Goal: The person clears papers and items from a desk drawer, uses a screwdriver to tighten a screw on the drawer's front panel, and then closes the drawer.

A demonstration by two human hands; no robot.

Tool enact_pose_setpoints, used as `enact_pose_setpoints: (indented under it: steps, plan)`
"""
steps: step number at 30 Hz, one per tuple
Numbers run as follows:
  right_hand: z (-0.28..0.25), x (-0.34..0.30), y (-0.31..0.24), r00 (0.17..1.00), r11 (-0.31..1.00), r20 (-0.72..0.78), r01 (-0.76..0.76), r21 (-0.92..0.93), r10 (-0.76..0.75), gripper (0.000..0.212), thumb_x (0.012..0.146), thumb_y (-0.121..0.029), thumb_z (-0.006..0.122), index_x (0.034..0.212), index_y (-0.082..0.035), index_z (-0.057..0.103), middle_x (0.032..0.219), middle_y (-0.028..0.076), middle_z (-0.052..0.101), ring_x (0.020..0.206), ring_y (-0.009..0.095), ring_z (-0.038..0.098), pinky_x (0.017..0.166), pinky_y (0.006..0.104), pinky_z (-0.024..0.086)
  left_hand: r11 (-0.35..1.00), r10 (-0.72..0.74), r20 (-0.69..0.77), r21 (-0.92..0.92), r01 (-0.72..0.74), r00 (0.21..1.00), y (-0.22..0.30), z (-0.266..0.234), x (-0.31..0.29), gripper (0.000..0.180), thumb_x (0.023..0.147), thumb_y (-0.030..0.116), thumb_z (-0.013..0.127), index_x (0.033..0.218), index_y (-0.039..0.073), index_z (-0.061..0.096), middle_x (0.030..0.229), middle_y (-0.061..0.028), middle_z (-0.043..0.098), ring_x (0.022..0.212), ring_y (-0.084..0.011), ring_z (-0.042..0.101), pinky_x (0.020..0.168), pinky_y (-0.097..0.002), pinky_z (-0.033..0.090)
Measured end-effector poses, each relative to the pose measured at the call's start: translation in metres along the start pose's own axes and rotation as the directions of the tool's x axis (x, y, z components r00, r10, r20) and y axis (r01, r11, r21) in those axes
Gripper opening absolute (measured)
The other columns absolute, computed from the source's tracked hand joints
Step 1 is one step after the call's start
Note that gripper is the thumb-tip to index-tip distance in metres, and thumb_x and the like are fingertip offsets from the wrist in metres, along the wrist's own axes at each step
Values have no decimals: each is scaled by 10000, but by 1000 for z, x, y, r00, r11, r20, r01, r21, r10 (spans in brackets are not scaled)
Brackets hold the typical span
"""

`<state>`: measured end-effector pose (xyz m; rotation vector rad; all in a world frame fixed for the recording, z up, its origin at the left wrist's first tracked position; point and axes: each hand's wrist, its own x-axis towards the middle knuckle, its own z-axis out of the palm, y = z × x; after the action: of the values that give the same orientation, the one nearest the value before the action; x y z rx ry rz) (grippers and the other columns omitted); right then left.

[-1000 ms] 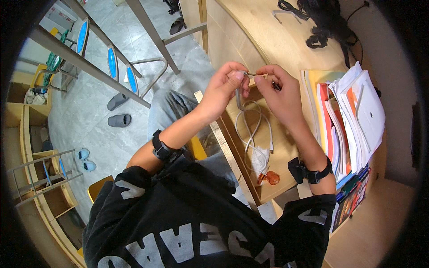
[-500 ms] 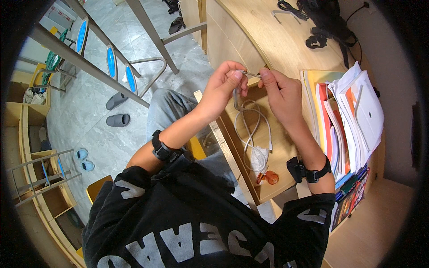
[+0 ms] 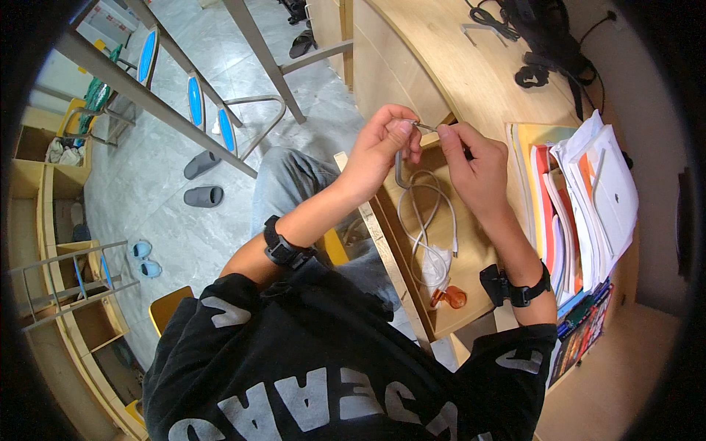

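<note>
Since the earlier frames the two hands had drawn closer together above the open drawer, and the dark pen-like object seen in the right hand a second before no longer showed. In the head view, the left hand (image 3: 382, 143) was raised over the wooden drawer (image 3: 471, 294), its thumb and forefinger pinched shut on one end of a small thin metal piece (image 3: 426, 126). The right hand (image 3: 474, 165) met it from the other side, its grip closed on the opposite end of that same piece, so the fingertips of both hands were nearly touching. A bent grey metal bar (image 3: 399, 173) hung down from the left hand, just beside the palm; whether it joined the thin piece could not be told. Below the hands, inside the drawer, lay a looped white cable (image 3: 430, 220), with a small orange object (image 3: 448, 298) near the drawer's front edge. Each wrist wore a black band. On the counter (image 3: 441, 59) to the right sat a stack of papers and folders (image 3: 588, 191), and black cables (image 3: 537, 44) lay farther back. Grey slippers (image 3: 202, 180) stood on the tiled floor to the left.
</note>
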<state>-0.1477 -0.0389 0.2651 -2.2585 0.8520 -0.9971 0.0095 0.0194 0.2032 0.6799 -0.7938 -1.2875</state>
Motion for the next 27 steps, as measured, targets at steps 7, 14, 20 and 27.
enact_pose_setpoints:
  steps: [7,14,20,27]
  plan:
    - [-3,-2,-7,997,998,40,-62,-24,63,120,885,-152,639,866,-36,613,520,93,534,400,202,496,428,313,374,1000,16,10,-16,-16,1000,0,1,1,189,1000,186,485,1130,49,491,788,-63,522,750,-163,501,728,-293,436]
    - [1,-1,2,1000,1000,-14,-25,9,25,127,889,-160,638,870,-39,607,511,94,520,408,210,518,433,333,385,1000,13,12,13,-13,1000,0,0,0,190,1001,187,484,1133,51,490,788,-65,519,753,-167,500,726,-297,438]
    - [-3,0,-8,996,997,52,-78,-24,79,157,907,-169,614,835,-30,599,522,102,539,416,221,526,440,338,391,1000,0,-17,17,0,1000,1,1,-1,191,1001,186,483,1138,53,489,792,-64,519,757,-166,500,734,-294,444]
    - [1,-1,-2,999,999,11,-39,19,39,187,921,-175,594,823,-16,596,505,104,520,410,212,500,434,314,373,1000,8,9,11,-8,1000,1,1,0,191,997,184,490,1134,50,491,797,-64,525,758,-161,503,733,-289,444]
